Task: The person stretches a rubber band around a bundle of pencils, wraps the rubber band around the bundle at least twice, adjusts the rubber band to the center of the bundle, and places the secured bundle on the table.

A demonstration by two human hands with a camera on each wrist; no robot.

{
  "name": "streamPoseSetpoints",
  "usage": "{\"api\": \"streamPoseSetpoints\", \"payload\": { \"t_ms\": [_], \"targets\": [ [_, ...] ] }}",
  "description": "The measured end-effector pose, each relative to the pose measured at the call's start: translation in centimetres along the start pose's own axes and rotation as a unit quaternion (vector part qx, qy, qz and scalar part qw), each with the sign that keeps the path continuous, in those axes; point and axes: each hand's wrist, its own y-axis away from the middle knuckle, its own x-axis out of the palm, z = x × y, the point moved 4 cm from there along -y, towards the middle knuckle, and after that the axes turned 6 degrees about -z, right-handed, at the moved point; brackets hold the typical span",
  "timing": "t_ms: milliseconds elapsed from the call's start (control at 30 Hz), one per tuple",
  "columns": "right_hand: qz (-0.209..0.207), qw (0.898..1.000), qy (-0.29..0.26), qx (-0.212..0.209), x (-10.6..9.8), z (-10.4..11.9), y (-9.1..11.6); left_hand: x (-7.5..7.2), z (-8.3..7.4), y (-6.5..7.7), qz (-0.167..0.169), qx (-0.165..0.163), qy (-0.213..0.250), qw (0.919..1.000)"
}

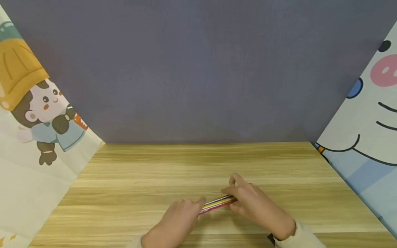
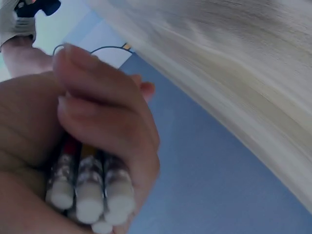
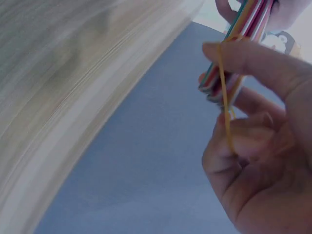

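My left hand (image 1: 180, 218) grips a bundle of colored pencils (image 1: 214, 205) near its eraser end. In the left wrist view, fingers wrap round the pencils, and several white erasers (image 2: 90, 207) in metal ferrules poke out below. At the bundle's other end, my right hand (image 1: 255, 205) holds a yellow rubber band (image 3: 224, 92) stretched across the pencil ends. Its curled fingers hook the band's lower part, while the thumb or a finger lies against the pencils in the right wrist view. Part of the band also circles the bundle (image 3: 251, 19).
Both hands work low over a wood-grain table (image 1: 149, 172). A plain grey-blue panel (image 1: 198, 75) rises behind it. Cartoon-printed cloths stand along the left (image 1: 18, 186) and right (image 1: 341, 137) sides.
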Motion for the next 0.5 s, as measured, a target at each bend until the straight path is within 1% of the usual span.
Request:
{"api": "streamPoseSetpoints", "payload": {
  "t_ms": [67,133,167,233,300,400,500],
  "targets": [
    [-0.033,0.998,0.039,-0.028,0.2,0.5,0.0,0.1,0.0,0.0,-0.005,-0.022,-0.024,0.9995],
    [-0.071,0.993,0.076,-0.05,0.3,1.0,0.0,0.2,0.0,0.0,-0.013,-0.041,-0.037,0.9984],
    [-0.088,0.99,0.09,-0.058,0.4,1.2,0.0,0.2,0.0,0.0,-0.019,-0.049,-0.042,0.9978],
    [-0.11,0.987,0.099,-0.058,0.5,1.5,0.0,0.2,0.1,0.0,-0.027,-0.061,-0.04,0.997],
    [-0.118,0.987,0.101,-0.05,0.6,1.7,0.1,0.2,0.2,0.0,-0.028,-0.07,-0.032,0.9966],
    [-0.116,0.988,0.095,-0.042,0.6,1.9,0.1,0.2,0.3,0.0,-0.021,-0.08,-0.013,0.9964],
    [-0.124,0.986,0.094,-0.057,0.5,2.0,0.1,0.0,0.4,-0.1,-0.022,-0.088,-0.005,0.9958]
  ]
}}
